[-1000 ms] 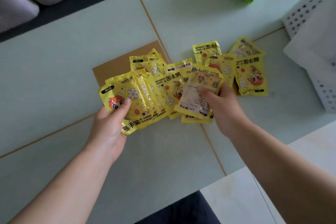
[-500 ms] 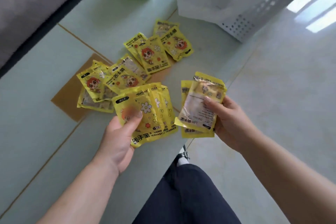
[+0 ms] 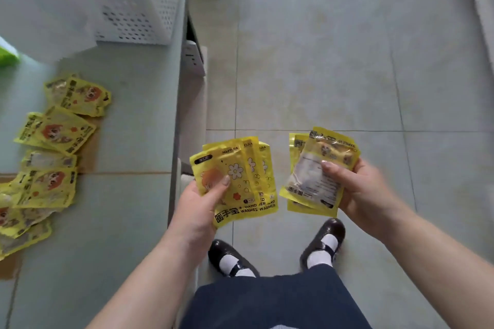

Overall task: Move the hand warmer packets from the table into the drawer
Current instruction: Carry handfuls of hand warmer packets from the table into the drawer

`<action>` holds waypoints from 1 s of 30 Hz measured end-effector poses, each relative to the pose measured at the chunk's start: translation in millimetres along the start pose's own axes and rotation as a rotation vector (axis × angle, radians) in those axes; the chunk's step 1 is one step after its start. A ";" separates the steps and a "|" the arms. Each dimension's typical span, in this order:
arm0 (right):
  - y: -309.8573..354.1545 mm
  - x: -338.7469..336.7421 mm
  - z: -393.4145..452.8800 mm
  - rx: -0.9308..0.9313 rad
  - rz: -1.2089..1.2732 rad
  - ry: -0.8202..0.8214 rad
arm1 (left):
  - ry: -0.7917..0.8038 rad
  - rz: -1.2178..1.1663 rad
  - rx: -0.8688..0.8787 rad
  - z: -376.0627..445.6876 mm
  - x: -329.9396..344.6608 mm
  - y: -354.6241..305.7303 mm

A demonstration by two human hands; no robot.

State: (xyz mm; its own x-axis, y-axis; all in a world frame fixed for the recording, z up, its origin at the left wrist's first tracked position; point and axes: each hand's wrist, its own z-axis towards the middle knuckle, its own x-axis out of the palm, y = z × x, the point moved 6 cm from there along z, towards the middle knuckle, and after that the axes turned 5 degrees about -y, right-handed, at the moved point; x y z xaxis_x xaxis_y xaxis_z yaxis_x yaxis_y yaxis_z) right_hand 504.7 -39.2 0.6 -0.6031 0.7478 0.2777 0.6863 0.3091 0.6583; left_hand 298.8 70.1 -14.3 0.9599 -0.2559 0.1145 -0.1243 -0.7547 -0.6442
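Observation:
My left hand point(image 3: 199, 208) grips a fanned stack of yellow hand warmer packets point(image 3: 240, 176), thumb on the front one, held over the floor just past the table's right edge. My right hand point(image 3: 358, 189) holds a second small stack of packets point(image 3: 318, 171), back side up, further right above the floor. Several more yellow packets point(image 3: 56, 157) lie scattered on the pale green table point(image 3: 120, 222) at the left. No drawer can be made out with certainty.
A white perforated basket point(image 3: 139, 5) stands at the table's far right corner, with white cloth point(image 3: 48, 8) draped beside it. A brown card point(image 3: 91, 147) lies under the packets. Below are tiled floor point(image 3: 320, 61), my black shoes point(image 3: 230, 256) and dark skirt.
Both hands have carried their stacks rightward off the table and over the floor. The view has swung right, so the table and remaining packets now sit at the left.

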 end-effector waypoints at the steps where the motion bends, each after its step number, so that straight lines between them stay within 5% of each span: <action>1: 5.2 -23.8 -5.2 -0.016 0.021 -0.038 | 0.019 0.042 -0.007 -3.2 21.9 6.0; 21: 25.4 -526.8 -158.2 -0.133 0.415 -0.675 | 0.532 0.631 -0.149 -113.1 494.5 220.0; 30: -4.1 -644.5 -231.0 -0.109 0.684 -0.932 | 0.715 0.842 -0.196 -165.9 645.2 318.7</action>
State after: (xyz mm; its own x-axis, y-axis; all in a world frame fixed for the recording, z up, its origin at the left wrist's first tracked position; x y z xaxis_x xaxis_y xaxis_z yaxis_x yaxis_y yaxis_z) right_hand 796.7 -658.2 -19.5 0.4444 0.8958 0.0058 0.6871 -0.3450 0.6395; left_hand 836.9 -435.8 -20.3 0.1943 -0.9698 0.1472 -0.7634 -0.2438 -0.5981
